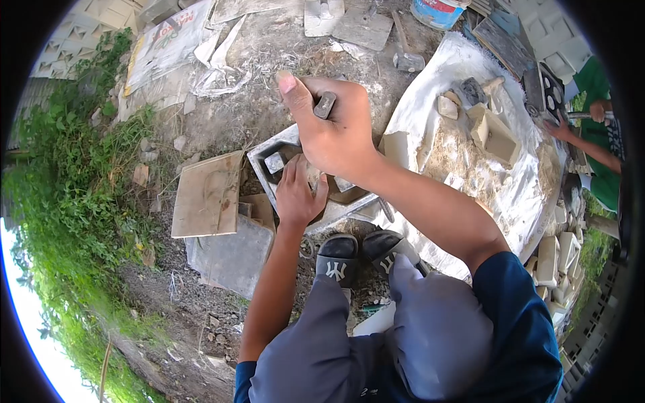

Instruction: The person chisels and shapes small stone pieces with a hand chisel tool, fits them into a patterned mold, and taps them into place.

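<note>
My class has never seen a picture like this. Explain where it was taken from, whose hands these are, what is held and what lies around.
There is no machine here. One camera on a person's head looks forward and down, showing their arms, legs and sandals. Their right hand is closed around a dark object, mostly hidden. Their left hand is at a grey frame. On the ground lie a board and a hammer. A white sheet carries a pale box-shaped piece. Another person's hand appears far right.
</note>
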Available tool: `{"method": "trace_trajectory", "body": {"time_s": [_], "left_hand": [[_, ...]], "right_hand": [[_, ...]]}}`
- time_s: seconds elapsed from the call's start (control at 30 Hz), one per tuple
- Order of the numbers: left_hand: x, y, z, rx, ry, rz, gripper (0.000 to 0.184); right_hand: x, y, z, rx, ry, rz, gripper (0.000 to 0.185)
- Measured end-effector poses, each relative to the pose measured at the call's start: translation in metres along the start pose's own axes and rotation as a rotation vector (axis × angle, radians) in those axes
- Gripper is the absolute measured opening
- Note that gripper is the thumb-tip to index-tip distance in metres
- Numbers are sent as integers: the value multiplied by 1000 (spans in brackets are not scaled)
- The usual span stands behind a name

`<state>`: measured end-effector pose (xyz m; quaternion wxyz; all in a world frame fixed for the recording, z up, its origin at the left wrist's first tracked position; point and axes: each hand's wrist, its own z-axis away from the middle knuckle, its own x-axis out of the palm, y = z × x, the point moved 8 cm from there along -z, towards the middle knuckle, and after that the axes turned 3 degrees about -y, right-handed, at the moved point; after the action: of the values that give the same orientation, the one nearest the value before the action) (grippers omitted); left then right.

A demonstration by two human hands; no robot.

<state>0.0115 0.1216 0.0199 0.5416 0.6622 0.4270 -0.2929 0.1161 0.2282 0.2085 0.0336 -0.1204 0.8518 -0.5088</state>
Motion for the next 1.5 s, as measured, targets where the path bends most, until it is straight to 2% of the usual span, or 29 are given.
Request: {"method": "trace_trajectory", "body": {"time_s": [0.03,0.1,0.27,0.33,0.5,0.57,0.6,0.67,0.7,0.73,0.8,0.93,1.0,1.03,1.07,1.17,1.27,1.33,1.4,1.43,1.5], "left_hand": [[-2,3,2,15,10,6,55],[-4,5,3,3,8,9,55],[-3,5,0,-5,-15,25,56],[-3,4,3,-7,-5,16,56],[-5,3,-1,-27,11,-15,57],[-5,5,1,24,21,26,56],[-5,7,3,26,18,27,56],[-6,6,0,-9,13,18,55],[-2,2,0,-30,-21,41,55],[-1,-1,-1,-32,-17,41,55],[0,0,3,1,-14,32,55],[-5,6,3,16,13,26,55],[-2,3,2,-10,-19,18,56],[-2,2,2,-17,-27,23,57],[-2,4,4,-23,-27,31,57],[-5,5,1,-23,-1,18,57],[-3,3,1,-33,-12,33,58],[-3,3,1,-38,-25,32,58],[-3,2,0,-49,-23,24,58],[-4,3,0,-37,-10,37,57],[-5,5,0,-36,-10,28,57]], "right_hand": [[2,8,-2,5,-9,-4,50],[6,34,-13,205,-103,103,50],[-1,9,-5,94,-106,36,49],[11,25,-8,183,-250,105,48],[4,12,-14,132,-166,75,47],[11,46,-8,246,-213,47,44],[11,40,-8,248,-209,48,44],[13,17,-15,207,-176,116,43],[14,1,-11,62,-217,92,42],[13,4,-9,60,-221,92,42],[21,15,0,150,-317,107,42],[14,15,-8,278,-298,117,43],[8,1,1,149,-316,44,46],[1,4,7,54,-232,54,50],[-1,14,15,59,-238,59,50],[-27,40,23,272,-99,-74,53],[-39,42,33,323,-103,-109,51],[-46,42,43,315,-109,-81,50],[-51,39,51,186,-114,-66,48],[-51,38,55,269,-204,-55,44],[-52,43,62,279,-261,-30,37]]}}
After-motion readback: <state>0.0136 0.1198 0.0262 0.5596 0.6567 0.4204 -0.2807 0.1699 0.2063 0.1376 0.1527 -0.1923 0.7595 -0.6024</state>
